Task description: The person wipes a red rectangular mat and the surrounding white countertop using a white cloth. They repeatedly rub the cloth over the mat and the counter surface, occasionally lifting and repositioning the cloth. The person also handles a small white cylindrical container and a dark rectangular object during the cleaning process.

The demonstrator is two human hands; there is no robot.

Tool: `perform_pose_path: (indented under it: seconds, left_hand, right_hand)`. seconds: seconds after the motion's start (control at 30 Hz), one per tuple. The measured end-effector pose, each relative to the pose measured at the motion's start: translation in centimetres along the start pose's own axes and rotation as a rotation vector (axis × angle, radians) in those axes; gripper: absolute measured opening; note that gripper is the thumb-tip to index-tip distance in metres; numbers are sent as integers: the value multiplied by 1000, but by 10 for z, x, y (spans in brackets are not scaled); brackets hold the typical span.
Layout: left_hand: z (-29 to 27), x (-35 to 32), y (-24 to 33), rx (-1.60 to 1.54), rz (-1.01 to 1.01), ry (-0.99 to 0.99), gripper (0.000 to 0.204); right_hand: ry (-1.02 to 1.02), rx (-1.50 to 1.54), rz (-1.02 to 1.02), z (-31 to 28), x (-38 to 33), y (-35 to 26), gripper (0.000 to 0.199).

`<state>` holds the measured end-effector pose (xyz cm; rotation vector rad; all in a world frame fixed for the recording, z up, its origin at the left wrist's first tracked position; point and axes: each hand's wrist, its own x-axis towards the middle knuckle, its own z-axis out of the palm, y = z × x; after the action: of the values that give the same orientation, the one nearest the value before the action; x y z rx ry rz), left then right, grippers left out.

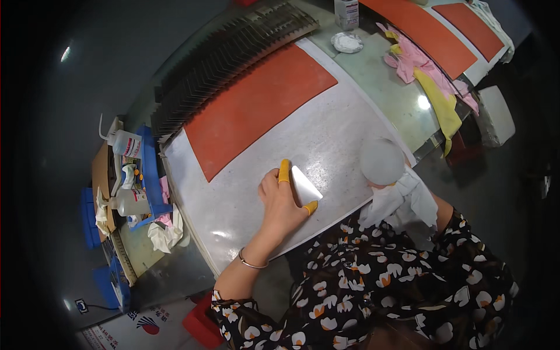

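My left hand (280, 195) wears yellow finger cots on two fingertips. Between its thumb and forefinger it pinches a small shiny plate (306, 185) by the edges, low over the white-grey sheet. To the right, a round pale-grey disc (382, 160) covers most of my right hand (380, 186), of which only bits of skin show. A crumpled white cloth (402, 201) hangs from that hand. How its fingers grip the disc and cloth is hidden.
An orange-red mat (262, 108) lies on the sheet (233, 195) before a long black slotted rack (227, 67). At left, a blue tray (150, 175) holds squeeze bottles (131, 201). Pink and yellow cloths (434, 99), a white bottle (347, 14) and more orange mats (429, 38) are far right.
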<state>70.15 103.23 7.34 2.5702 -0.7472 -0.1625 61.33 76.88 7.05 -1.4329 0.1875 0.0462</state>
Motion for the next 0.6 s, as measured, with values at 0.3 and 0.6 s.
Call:
perform_pose_path:
  seconds: [0.3,0.6]
  left_hand:
    - [-20,3,29,359,224,-47,69]
    - [-7,-7,-22,-66,40,115,93]
  right_hand:
    - [-4,31,21,-4,-3,0,8]
    - [-34,44,9,10,9,0,8]
